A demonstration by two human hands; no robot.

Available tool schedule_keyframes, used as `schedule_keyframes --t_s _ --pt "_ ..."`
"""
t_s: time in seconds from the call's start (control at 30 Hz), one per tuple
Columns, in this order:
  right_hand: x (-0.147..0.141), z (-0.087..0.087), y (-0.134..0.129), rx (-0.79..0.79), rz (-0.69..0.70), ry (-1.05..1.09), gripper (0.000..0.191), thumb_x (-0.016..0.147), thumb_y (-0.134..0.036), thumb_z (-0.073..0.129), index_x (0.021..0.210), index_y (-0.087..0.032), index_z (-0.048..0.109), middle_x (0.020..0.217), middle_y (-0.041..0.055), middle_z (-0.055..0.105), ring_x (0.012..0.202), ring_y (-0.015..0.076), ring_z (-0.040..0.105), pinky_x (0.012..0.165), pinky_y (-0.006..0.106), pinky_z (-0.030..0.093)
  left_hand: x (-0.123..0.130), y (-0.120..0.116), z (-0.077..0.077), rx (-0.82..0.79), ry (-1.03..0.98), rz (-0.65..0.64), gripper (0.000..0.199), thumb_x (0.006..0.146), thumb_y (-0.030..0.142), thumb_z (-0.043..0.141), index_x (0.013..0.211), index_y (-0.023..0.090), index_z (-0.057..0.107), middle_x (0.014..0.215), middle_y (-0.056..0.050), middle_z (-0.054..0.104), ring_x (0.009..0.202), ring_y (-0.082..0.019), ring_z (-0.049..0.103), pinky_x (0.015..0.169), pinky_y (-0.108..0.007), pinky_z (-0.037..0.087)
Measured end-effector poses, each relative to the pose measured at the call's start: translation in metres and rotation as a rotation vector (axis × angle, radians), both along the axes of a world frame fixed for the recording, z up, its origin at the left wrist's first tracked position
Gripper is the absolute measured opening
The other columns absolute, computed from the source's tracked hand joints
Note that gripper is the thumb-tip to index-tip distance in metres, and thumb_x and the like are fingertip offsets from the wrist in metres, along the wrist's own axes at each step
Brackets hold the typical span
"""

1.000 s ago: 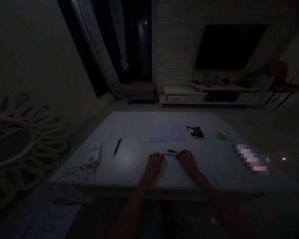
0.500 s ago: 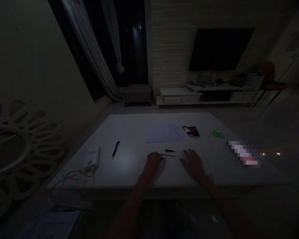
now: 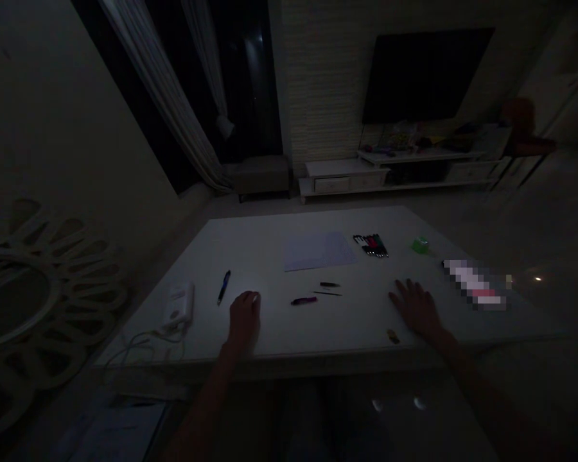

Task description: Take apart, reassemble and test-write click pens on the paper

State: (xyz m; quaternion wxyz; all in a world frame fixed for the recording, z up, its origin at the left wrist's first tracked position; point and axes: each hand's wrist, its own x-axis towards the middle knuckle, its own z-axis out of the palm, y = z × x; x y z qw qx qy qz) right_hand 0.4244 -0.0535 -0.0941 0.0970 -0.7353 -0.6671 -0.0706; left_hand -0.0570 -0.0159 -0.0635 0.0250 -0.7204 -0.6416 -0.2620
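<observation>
My left hand (image 3: 245, 316) rests on the white table with its fingers curled in. A small pale spot shows at its fingertips; I cannot make out what it is. My right hand (image 3: 418, 310) lies flat, fingers spread, holding nothing. Between the hands are a dark pen part with a pinkish end (image 3: 304, 300), a thin dark pen refill (image 3: 327, 294) and a short black pen barrel (image 3: 329, 284). A blue-and-black pen (image 3: 224, 287) lies left of my left hand. Near the front edge, a small brownish piece (image 3: 393, 336) sits beside my right wrist.
White paper (image 3: 319, 251) lies towards the back, beside a row of several pens (image 3: 370, 245). A green object (image 3: 420, 244) and a pixelated item (image 3: 474, 283) are at the right. A white box (image 3: 178, 305) with cables stands left. The room is dim.
My hands have moved apart: the left to the left, away from the refill, the right to the right. The pinkish-ended pen part and the brownish piece now show. The view has shifted slightly.
</observation>
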Motion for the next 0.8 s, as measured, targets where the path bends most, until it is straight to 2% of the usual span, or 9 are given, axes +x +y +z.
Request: schedule_keyframes --t_s 0.13,0.3,0.47,0.57,0.8 --pt "0.01 -0.005 0.004 0.004 -0.028 -0.054 0.059 0.088 -0.048 0.036 0.139 -0.02 0.036 0.146 0.0176 0.031 0.132 0.0363 0.028 0.099 0.058 0.028 -0.009 -0.002 -0.003 -0.003 0.028 0.111 0.035 0.091 0.028 0.032 0.108 0.019 0.061 0.116 -0.009 0.059 0.109 -0.022 0.052 0.096 -0.041 0.041" --pt "0.008 -0.006 0.005 0.007 -0.064 -0.063 0.055 0.09 -0.043 0.03 0.14 -0.018 0.035 0.145 0.0173 0.032 0.133 0.0349 0.028 0.099 0.057 0.029 -0.001 -0.005 -0.003 -0.096 0.204 0.097 0.042 0.092 0.022 0.026 0.124 0.017 0.053 0.133 -0.011 0.049 0.126 -0.024 0.039 0.104 -0.046 0.031" --pt "0.008 -0.004 0.005 -0.001 -0.041 -0.047 0.055 0.088 -0.042 0.035 0.14 -0.022 0.035 0.146 0.0151 0.032 0.132 0.0355 0.028 0.099 0.059 0.028 0.006 -0.006 -0.001 -0.2 0.281 0.194 0.051 0.093 0.04 0.025 0.138 0.02 0.036 0.147 -0.013 0.03 0.136 -0.034 0.022 0.104 -0.06 0.019" --pt "0.008 -0.004 0.006 -0.002 -0.064 -0.03 0.056 0.089 -0.045 0.032 0.14 -0.02 0.035 0.146 0.0161 0.031 0.133 0.0351 0.027 0.1 0.058 0.027 0.007 -0.005 -0.001 -0.233 0.315 0.199 0.056 0.092 0.047 0.024 0.14 0.02 0.033 0.148 -0.014 0.027 0.136 -0.035 0.02 0.104 -0.06 0.019" --pt "-0.001 -0.007 0.009 0.005 -0.147 -0.024 0.057 0.092 -0.045 0.024 0.14 -0.016 0.035 0.146 0.0175 0.031 0.135 0.0336 0.025 0.102 0.055 0.024 0.015 -0.006 -0.007 -0.196 0.364 0.225 0.057 0.093 0.046 0.023 0.141 0.017 0.031 0.148 -0.017 0.026 0.136 -0.037 0.019 0.104 -0.062 0.016"
